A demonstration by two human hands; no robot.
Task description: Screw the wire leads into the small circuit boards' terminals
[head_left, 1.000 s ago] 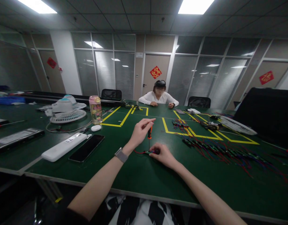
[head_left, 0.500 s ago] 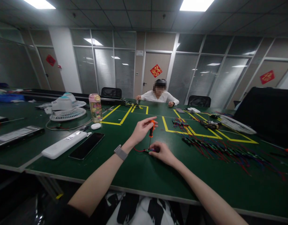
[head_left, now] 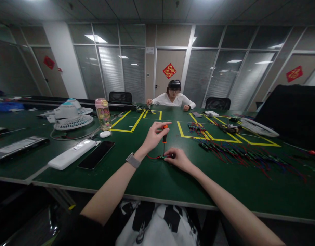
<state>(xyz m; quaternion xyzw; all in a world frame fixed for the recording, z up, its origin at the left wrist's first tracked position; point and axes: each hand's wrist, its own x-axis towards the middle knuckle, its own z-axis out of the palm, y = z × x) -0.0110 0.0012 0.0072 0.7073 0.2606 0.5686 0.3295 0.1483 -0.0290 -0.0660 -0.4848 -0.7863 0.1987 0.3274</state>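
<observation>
My left hand point(head_left: 155, 136) grips the orange-and-black handle of a screwdriver point(head_left: 164, 138), which stands upright with its shaft pointing down. The tip meets a small green circuit board point(head_left: 161, 157) lying on the table. Red wires run out from the board to the left. My right hand point(head_left: 180, 159) lies on the table and pinches the board's right end between thumb and fingers. A small dark round part point(head_left: 173, 155) shows beside those fingers; its kind is hard to make out.
Many wired circuit boards point(head_left: 234, 155) lie in a row at right. To the left are a phone point(head_left: 97, 155), a white power strip point(head_left: 71, 154), a bottle point(head_left: 103, 114) and fans point(head_left: 72, 118). Across the green table point(head_left: 147, 181) sits a person point(head_left: 172, 99).
The whole view has tilted down slightly, so things appear higher. My hands keep their hold on the screwdriver and the board. The person opposite has lifted their head a little.
</observation>
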